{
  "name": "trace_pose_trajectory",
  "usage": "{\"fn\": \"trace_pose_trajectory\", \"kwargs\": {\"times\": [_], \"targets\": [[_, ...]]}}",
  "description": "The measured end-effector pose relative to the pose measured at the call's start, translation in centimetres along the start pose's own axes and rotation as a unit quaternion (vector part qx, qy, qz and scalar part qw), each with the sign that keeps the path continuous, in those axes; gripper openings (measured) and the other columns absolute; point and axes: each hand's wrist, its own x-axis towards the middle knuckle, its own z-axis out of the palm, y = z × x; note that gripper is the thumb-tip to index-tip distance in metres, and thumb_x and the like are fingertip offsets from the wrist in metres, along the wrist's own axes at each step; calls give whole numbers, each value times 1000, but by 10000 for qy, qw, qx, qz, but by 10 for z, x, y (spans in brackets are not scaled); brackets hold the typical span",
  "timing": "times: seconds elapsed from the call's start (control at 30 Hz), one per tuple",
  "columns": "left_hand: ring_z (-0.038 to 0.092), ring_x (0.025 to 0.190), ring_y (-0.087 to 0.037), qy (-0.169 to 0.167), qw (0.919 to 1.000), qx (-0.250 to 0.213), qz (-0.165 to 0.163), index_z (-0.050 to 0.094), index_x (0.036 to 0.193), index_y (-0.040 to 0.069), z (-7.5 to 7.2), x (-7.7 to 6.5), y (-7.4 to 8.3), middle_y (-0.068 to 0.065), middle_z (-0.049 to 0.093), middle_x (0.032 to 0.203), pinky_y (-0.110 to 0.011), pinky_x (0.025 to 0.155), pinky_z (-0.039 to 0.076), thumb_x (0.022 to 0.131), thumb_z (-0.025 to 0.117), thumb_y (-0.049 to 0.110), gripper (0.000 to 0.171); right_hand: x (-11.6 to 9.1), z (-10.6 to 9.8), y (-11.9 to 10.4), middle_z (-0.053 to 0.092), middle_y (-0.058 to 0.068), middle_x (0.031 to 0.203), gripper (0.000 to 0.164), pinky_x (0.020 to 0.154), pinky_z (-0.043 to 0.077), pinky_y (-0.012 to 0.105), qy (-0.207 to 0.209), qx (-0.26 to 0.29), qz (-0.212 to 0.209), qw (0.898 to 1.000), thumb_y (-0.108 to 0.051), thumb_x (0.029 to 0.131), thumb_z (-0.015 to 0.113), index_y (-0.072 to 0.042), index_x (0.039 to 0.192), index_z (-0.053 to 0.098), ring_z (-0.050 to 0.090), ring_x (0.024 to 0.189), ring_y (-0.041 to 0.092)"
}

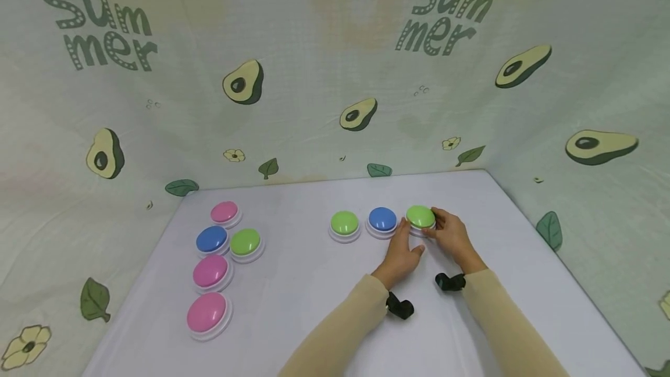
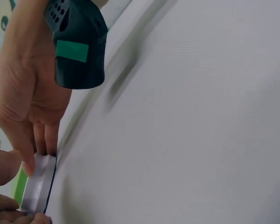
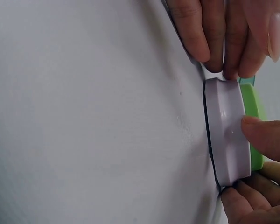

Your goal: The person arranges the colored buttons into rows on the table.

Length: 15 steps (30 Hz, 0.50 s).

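A green-topped push button (image 1: 420,216) with a white round base stands at the right end of a row, between both hands. My right hand (image 1: 454,238) grips it from the right; in the right wrist view the thumb (image 3: 268,137) lies against its side at the green dome and the fingers curl at the base (image 3: 227,130). From the left, my left hand (image 1: 400,256) reaches in with fairly straight fingers (image 3: 214,32), their tips right at the base's rim. The left thumb stands apart from the button. A blue button (image 1: 382,219) sits just beside the left fingertips.
Another green button (image 1: 344,223) ends the row on the left. At the table's left side is a cluster: pink buttons (image 1: 206,312), a blue one (image 1: 211,239) and a green one (image 1: 245,242). A printed cloth (image 1: 303,74) hangs behind the white table (image 1: 293,319).
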Motion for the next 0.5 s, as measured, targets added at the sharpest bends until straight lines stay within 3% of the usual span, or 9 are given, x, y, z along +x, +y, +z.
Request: {"fn": "trace_pose_trajectory", "kwargs": {"times": [0.1,0.23,0.33,0.5], "targets": [[26,158,-26,-37,9998,53,175,34,161,-2,-5,-5,-2,-14,29,171,-36,128,23,104,64,11,66,-4,2,0,32,35,161,77,122,34,51,193,81,-7,9998,-3,97,73,15,157,29,35,149,48],[42,150,-30,-22,9991,-67,409,40,157,-4,-14,-16,-6,-18,40,165,-34,122,37,103,65,8,61,-10,4,-3,31,35,162,74,122,35,50,460,64,-21,9989,-2,97,72,16,156,30,34,149,49],[52,142,-30,-66,9981,-418,438,48,153,-4,-22,-27,-8,-17,49,158,-28,113,46,102,67,7,55,-15,6,-8,32,36,161,74,121,36,50,666,-23,-104,9977,-2,97,72,16,156,31,35,148,50],[58,137,-27,-128,9930,-974,655,57,145,-4,-43,-47,-8,-15,59,149,-24,107,50,102,67,5,45,-26,14,-22,35,36,160,73,120,38,53,1030,-108,-441,9936,0,96,74,16,155,34,38,146,52]]}}
